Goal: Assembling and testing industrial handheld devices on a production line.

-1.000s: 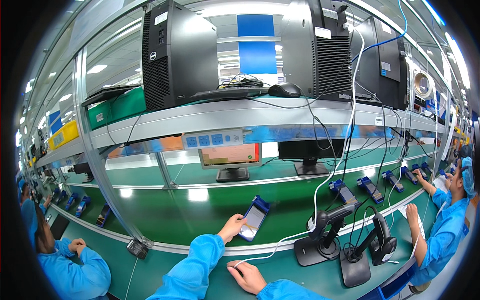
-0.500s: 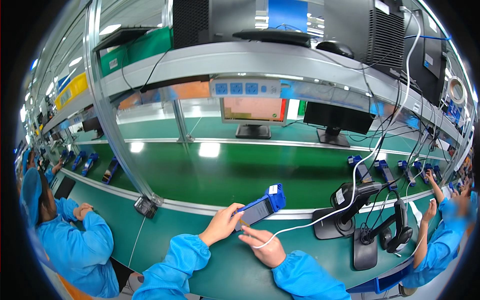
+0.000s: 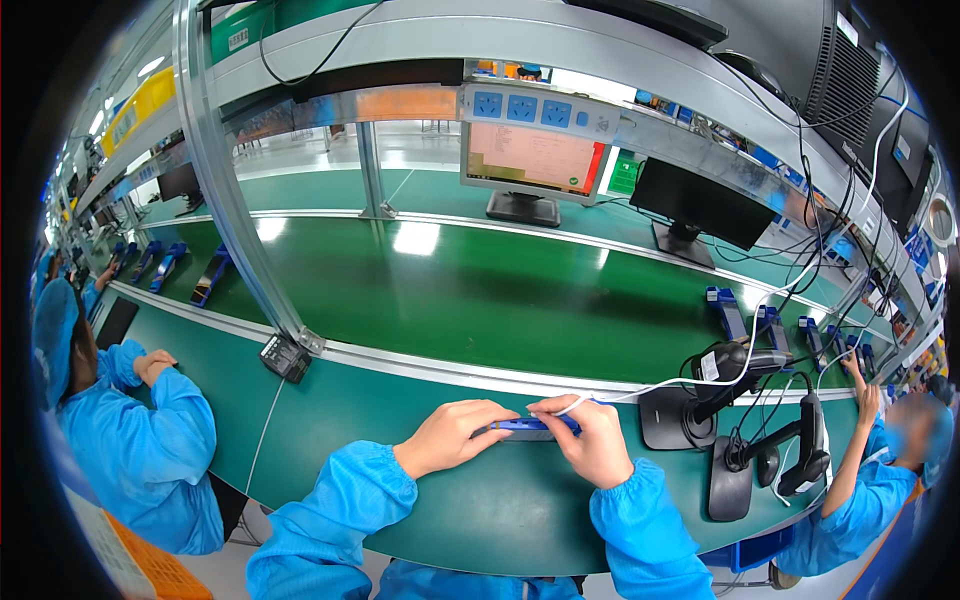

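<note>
Lying flat near the green bench's (image 3: pixel 330 420) front edge at lower centre, open surface spreading left: slim blue phone (image 3: pixel 527 428). Curling around its left end, left hand (image 3: pixel 450 437); pinching its right end with the white cable (image 3: pixel 680 385), right hand (image 3: pixel 592 440). Standing just right, black scanner stand (image 3: pixel 690 405).

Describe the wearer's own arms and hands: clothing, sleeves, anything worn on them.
Both forearms wear loose bright blue work sleeves with gathered elastic cuffs at the wrists. The left hand and right hand are bare: no gloves, and no rings, watch or wrist strap show. The fabric is plain, with no visible markings.
</note>
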Action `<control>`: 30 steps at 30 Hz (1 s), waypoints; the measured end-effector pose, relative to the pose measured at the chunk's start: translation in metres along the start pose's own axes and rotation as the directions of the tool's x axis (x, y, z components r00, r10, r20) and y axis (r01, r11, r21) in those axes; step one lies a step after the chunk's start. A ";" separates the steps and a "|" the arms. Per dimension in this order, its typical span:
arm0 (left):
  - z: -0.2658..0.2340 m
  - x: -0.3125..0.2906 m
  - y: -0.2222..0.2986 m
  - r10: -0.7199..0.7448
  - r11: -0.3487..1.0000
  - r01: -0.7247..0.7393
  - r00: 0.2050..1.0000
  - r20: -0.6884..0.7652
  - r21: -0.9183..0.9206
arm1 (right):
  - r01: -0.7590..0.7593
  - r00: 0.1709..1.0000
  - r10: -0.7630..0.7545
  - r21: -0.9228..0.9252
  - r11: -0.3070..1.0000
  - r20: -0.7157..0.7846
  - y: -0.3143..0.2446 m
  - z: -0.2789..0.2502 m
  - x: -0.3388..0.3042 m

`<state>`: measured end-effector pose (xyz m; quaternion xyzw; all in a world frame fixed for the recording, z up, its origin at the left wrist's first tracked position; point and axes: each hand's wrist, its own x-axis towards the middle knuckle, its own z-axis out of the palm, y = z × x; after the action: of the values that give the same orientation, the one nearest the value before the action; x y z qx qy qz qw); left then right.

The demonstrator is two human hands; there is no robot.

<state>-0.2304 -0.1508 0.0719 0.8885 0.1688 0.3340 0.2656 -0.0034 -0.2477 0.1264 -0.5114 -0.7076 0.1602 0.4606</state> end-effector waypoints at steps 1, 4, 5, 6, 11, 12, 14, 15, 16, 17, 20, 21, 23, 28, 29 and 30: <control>0.002 -0.001 -0.001 -0.046 0.997 0.045 0.999 -0.007 -0.068 | -0.029 0.999 0.028 0.006 1.000 0.040 0.000 -0.001 0.002; 0.011 -0.006 -0.004 -0.119 0.976 0.101 0.989 -0.089 -0.192 | -0.010 0.986 0.005 0.031 0.999 0.168 0.001 -0.003 0.010; 0.013 -0.008 -0.005 -0.121 0.976 0.101 0.988 -0.092 -0.192 | -0.009 0.985 0.003 0.031 0.999 0.171 0.000 -0.004 0.013; 0.015 -0.009 -0.006 -0.119 0.976 0.096 0.987 -0.111 -0.195 | 0.013 0.978 -0.013 0.003 1.000 0.206 -0.003 -0.006 0.016; 0.016 -0.008 -0.004 -0.132 0.973 0.098 0.979 -0.154 -0.210 | 0.145 0.941 -0.091 -0.144 0.979 0.326 -0.001 -0.009 0.026; 0.017 -0.008 -0.006 -0.126 0.975 0.093 0.979 -0.157 -0.204 | 0.173 0.933 -0.106 -0.170 0.970 0.345 0.001 -0.007 0.027; 0.018 -0.008 -0.008 -0.110 0.978 0.078 0.981 -0.162 -0.195 | 0.205 0.925 -0.123 -0.201 0.958 0.359 -0.003 -0.006 0.031; 0.017 -0.008 -0.008 -0.114 0.978 0.083 0.980 -0.164 -0.189 | 0.159 0.934 -0.093 -0.167 0.973 0.346 -0.009 -0.006 0.033; 0.015 -0.008 -0.007 -0.118 0.979 0.086 0.979 -0.167 -0.183 | 0.114 0.940 -0.064 -0.131 0.985 0.334 -0.012 -0.007 0.037; 0.013 -0.009 -0.006 -0.121 0.979 0.091 0.979 -0.162 -0.182 | 0.135 0.948 -0.086 -0.140 0.981 0.307 -0.006 -0.005 0.037; 0.014 -0.007 -0.004 -0.104 0.982 0.075 0.982 -0.160 -0.176 | 0.033 0.969 -0.016 -0.067 0.997 0.245 0.002 -0.003 0.029; 0.015 -0.008 -0.005 -0.106 0.981 0.075 0.980 -0.166 -0.181 | -0.010 0.973 0.022 -0.055 0.998 0.228 0.000 -0.002 0.028; 0.017 -0.009 -0.007 -0.097 0.982 0.067 0.981 -0.168 -0.174 | 0.008 0.978 0.002 -0.051 0.999 0.206 0.004 0.000 0.023; 0.016 -0.013 -0.004 -0.098 0.981 0.065 0.980 -0.175 -0.185 | -0.056 0.988 0.056 -0.004 0.998 0.142 0.002 0.007 0.011; 0.016 -0.014 -0.004 -0.105 0.982 0.075 0.980 -0.169 -0.172 | -0.037 0.992 0.032 0.040 0.999 0.122 0.007 0.010 0.010; 0.017 -0.014 -0.004 -0.099 0.984 0.071 0.981 -0.170 -0.165 | -0.031 0.993 0.026 0.041 0.999 0.117 0.008 0.010 0.009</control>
<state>-0.2295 -0.1601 0.0519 0.8233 0.2026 0.4123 0.3334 -0.0074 -0.2344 0.1203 -0.5013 -0.7222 0.2114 0.4272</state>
